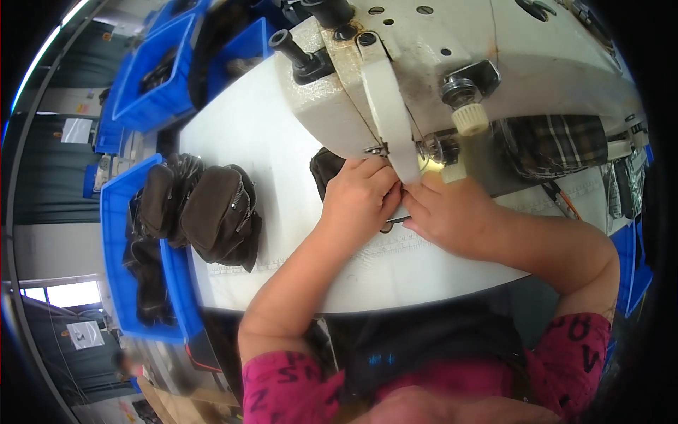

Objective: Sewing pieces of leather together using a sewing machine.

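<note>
A bin (pixel 182 290) is placed at left, a pouch (pixel 212 212) beside it. Dark cloth (pixel 323 169) is pinched narrowly by the left hand (pixel 359 196) under the machine (pixel 424 63), and by the right hand (pixel 455 215); snips (pixel 567 205) are laid farther right.

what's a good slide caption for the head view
Left hand and right hand close together by dark fabric, at a sewing machine.

Head-worn fisheye, looking down, close above table (pixel 424 279)
</note>
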The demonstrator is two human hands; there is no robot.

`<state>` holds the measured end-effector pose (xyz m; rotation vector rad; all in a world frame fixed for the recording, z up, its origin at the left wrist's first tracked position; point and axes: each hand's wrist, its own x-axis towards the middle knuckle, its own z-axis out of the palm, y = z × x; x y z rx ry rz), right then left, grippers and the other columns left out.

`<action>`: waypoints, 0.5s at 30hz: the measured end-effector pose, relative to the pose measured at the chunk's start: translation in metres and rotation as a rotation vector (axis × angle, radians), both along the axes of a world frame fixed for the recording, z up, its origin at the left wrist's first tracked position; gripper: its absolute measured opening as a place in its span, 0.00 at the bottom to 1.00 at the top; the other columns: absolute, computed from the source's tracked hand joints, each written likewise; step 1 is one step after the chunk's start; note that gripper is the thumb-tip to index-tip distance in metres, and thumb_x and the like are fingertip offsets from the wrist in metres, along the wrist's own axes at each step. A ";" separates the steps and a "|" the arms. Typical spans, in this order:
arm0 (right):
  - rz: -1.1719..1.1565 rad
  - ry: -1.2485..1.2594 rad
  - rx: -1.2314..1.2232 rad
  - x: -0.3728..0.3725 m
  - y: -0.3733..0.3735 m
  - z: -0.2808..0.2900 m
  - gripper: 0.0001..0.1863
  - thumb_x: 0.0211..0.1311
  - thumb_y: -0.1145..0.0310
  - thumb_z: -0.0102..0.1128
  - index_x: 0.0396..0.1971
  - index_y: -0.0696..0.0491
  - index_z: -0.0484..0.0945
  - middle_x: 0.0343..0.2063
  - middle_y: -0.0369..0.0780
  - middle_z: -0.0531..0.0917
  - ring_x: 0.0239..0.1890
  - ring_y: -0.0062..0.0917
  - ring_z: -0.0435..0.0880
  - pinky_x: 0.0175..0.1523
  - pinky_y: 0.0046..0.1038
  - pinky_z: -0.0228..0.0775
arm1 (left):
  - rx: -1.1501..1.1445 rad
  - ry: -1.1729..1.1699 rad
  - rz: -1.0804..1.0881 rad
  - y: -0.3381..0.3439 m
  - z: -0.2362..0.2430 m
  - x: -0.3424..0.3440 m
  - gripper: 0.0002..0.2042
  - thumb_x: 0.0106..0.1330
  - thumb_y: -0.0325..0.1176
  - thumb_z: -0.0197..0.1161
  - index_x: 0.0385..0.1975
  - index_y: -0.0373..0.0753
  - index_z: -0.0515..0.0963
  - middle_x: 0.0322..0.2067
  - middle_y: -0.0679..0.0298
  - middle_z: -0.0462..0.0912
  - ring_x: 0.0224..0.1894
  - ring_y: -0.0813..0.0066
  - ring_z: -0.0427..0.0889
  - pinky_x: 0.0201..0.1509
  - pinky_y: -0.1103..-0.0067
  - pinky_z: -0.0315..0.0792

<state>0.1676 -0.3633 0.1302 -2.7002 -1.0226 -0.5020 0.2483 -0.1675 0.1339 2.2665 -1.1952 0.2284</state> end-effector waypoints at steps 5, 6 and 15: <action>-0.001 0.008 -0.013 -0.001 -0.002 0.002 0.20 0.62 0.59 0.66 0.44 0.61 0.84 0.42 0.45 0.85 0.38 0.30 0.85 0.42 0.34 0.72 | -0.007 -0.063 -0.016 0.000 -0.001 0.000 0.10 0.54 0.25 0.73 0.38 0.39 0.87 0.36 0.65 0.86 0.38 0.60 0.83 0.44 0.68 0.76; 0.000 0.020 0.000 -0.002 -0.002 0.002 0.20 0.63 0.59 0.66 0.44 0.61 0.84 0.43 0.45 0.85 0.38 0.30 0.85 0.43 0.34 0.72 | 0.010 -0.078 -0.027 0.001 0.001 0.001 0.11 0.54 0.25 0.73 0.38 0.40 0.87 0.36 0.66 0.86 0.38 0.60 0.83 0.43 0.68 0.76; -0.001 0.007 -0.004 -0.003 -0.002 0.005 0.20 0.63 0.57 0.66 0.44 0.61 0.83 0.44 0.46 0.85 0.40 0.29 0.84 0.43 0.35 0.72 | 0.073 -0.088 -0.082 0.005 0.011 0.005 0.11 0.56 0.26 0.73 0.39 0.41 0.87 0.43 0.68 0.88 0.42 0.64 0.86 0.45 0.71 0.79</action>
